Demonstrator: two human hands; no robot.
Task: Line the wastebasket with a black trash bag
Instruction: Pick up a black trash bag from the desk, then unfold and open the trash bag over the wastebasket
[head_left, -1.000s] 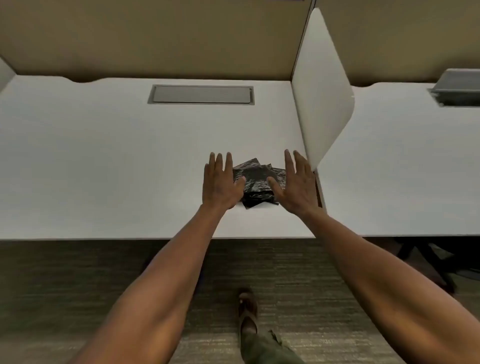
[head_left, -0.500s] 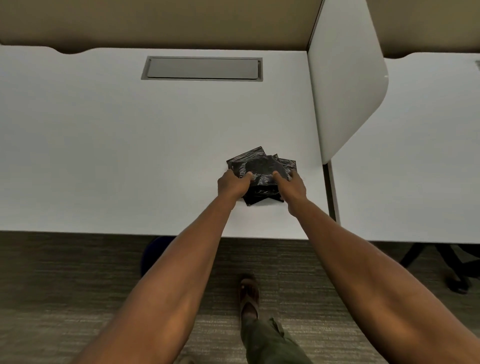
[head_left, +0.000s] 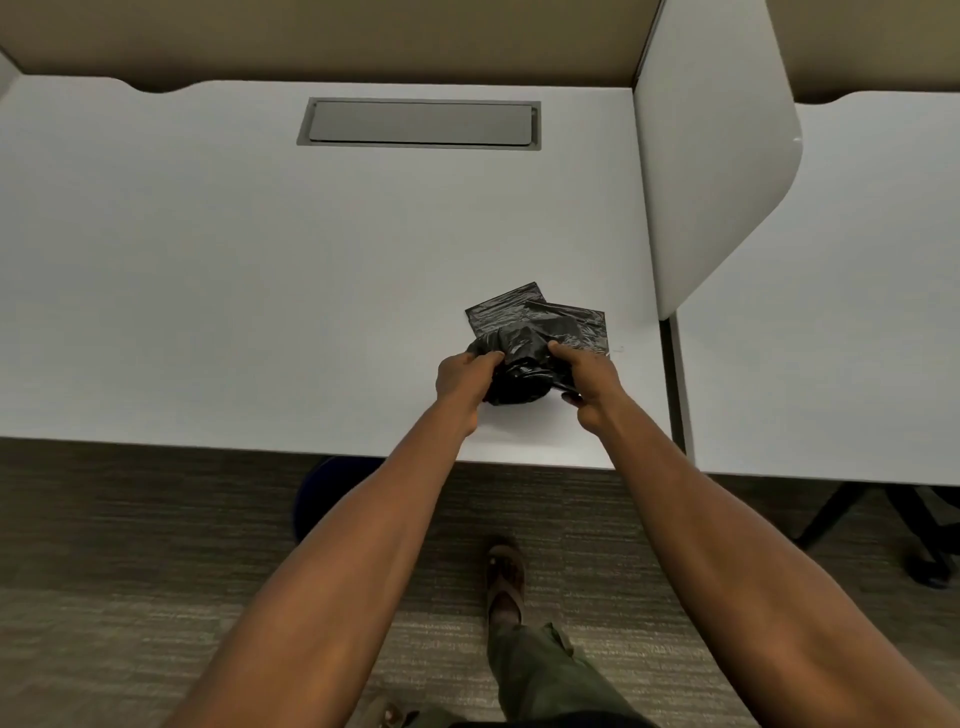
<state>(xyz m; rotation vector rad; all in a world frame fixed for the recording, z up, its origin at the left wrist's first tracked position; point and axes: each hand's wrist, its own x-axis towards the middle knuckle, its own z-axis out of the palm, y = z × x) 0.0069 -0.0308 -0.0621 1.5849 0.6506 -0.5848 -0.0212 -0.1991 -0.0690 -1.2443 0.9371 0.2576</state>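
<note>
Bunched now, black trash bag (head_left: 519, 376) gripped by both hands, left (head_left: 462, 382), right (head_left: 589, 387), folded bags (head_left: 566, 322) behind, divider (head_left: 711, 156) right.

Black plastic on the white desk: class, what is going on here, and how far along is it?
A person stands at a white desk, gripping a bunched black trash bag with both the left hand and right hand. Two more folded bags lie flat just behind it. No open wastebasket is clearly visible, so lining has not started; a bag is only being picked from the pile.
</note>
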